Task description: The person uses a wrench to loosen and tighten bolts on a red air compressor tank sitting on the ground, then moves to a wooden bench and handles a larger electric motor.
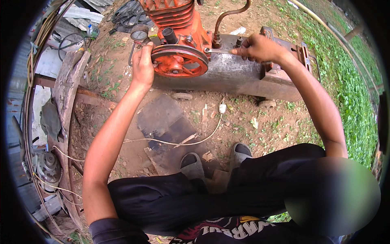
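Observation:
An orange air compressor pump with cooling fins stands on a worn grey steel tank. On its near side is a grooved orange pulley wheel with a dark rim. My left hand is closed around the left edge of that wheel, just below a round pressure gauge. My right hand grips a slim metal wrench lying nearly level. The wrench's ring end meets the pump's side, right of the wheel; the fastener there is too small to make out.
A bent copper-coloured pipe rises behind the wrench. A pale cord with a white plug crosses the dirt near my feet, beside a dark flat sheet. At left stand a wooden plank and an old motor.

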Available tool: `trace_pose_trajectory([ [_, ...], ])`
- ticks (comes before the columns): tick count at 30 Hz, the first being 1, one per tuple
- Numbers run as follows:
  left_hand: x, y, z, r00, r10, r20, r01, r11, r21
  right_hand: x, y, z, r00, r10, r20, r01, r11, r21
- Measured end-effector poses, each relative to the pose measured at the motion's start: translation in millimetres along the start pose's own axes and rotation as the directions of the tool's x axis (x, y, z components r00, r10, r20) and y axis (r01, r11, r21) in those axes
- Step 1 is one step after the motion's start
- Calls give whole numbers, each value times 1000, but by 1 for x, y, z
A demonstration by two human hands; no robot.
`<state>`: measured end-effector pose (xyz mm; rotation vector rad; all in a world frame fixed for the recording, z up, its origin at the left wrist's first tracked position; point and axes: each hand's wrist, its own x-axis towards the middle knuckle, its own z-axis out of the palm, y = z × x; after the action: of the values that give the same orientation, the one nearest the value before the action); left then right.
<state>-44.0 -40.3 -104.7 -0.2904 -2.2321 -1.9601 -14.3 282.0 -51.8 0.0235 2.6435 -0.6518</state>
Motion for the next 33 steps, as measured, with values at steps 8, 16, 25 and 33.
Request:
trace_pose_trajectory([
  [8,3,-8,-4,998,50,31,-49,998,-28,-19,-9,-24,990,-109,-88,102,991,-85],
  [16,6,-14,-13,997,37,73,-40,998,44,1,17,17,923,-342,-177,328,939,-103],
  [25,2,-6,-6,999,-46,-2,46,999,-11,5,5,24,999,-18,-27,18,1000,18],
  [33,0,-1,2,999,-1,-39,0,1000,-28,-6,8,95,958,-101,-267,160,964,211],
])
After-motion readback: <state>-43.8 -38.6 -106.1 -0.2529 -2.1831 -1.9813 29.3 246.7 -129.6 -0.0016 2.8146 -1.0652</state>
